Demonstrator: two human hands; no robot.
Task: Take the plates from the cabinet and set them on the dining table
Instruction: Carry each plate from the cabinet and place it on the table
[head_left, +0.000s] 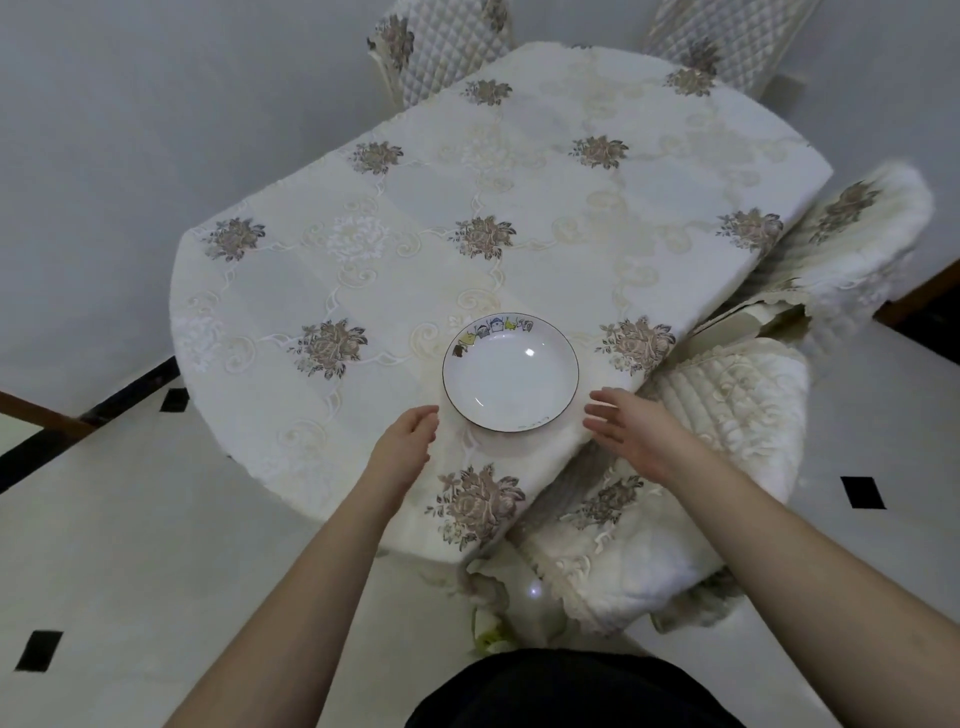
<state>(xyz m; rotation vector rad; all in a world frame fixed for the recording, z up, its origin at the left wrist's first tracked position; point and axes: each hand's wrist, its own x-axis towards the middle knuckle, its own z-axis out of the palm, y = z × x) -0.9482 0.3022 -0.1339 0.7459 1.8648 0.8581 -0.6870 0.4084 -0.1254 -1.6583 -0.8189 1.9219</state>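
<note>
A white plate (510, 372) with a thin dark rim and small cartoon figures along its far edge lies flat on the dining table (395, 218), near the table's front edge. The table wears a cream cloth with brown flower motifs. My left hand (405, 444) hovers just left of the plate, fingers loosely bent, holding nothing. My right hand (631, 426) is just right of the plate, fingers spread and relaxed, a small gap from the rim. Neither hand touches the plate. No cabinet is in view.
A chair with a quilted cream cover (675, 493) is pushed in at the table's right front corner. Another covered chair (852, 234) stands at the right side, and two more (441, 47) at the far end. White floor tiles with black diamonds surround the table.
</note>
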